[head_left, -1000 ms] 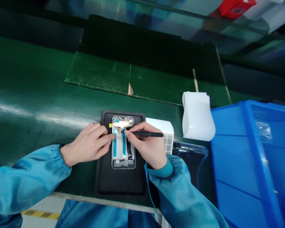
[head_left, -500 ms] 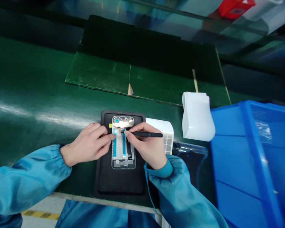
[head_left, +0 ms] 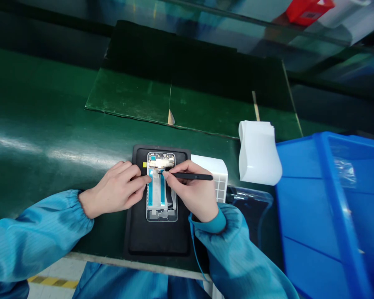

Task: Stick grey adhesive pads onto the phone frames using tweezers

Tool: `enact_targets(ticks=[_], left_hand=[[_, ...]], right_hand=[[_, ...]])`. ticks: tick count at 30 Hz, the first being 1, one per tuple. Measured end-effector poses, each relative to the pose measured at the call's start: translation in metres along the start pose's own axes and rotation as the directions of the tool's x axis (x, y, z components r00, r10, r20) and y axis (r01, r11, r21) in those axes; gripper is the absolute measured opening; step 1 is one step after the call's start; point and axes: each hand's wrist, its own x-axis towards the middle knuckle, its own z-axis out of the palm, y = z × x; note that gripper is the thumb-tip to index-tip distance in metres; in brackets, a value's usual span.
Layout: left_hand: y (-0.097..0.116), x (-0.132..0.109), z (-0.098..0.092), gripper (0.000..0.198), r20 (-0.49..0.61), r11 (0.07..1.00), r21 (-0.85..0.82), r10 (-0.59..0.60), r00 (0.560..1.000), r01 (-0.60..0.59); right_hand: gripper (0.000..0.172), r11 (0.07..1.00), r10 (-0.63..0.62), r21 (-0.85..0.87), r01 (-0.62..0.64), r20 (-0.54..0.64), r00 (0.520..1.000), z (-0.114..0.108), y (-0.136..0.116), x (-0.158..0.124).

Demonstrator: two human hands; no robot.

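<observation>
An opened smartphone [head_left: 157, 214], its circuit board showing at the top and two blue strips down its middle, lies on a black tray [head_left: 157, 241]. My left hand [head_left: 116, 189] has curled fingers, with the fingertips against the phone's left edge. In my right hand [head_left: 196, 187] is a pair of black tweezers [head_left: 195, 176], pinched between thumb and fingers. Their tip points left, over the phone just below the circuit board. Whether the tip grips anything is too small to tell. A yellow tab [head_left: 145, 165] sticks out at the phone's upper left.
A blue bin [head_left: 311, 216] stands at the right, with clear plastic inside. Left of it are a folded white sheet [head_left: 259, 155], a white grid-marked object [head_left: 220, 182] and a clear-edged dark pouch [head_left: 252, 207]. Green boards [head_left: 199, 104] lie behind. A blue cord [head_left: 195, 245] hangs from my right wrist.
</observation>
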Motion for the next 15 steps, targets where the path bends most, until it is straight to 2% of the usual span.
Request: enact_targets(ticks=[15], left_hand=[[0.0004,0.0003,-0.0004,0.023,0.009,1.000,-0.004,-0.006,1.000,0.006]], right_hand=[[0.015,1.000,-0.008,-0.007,0.008,-0.007,1.000,0.0004,-0.0003,-0.0003]])
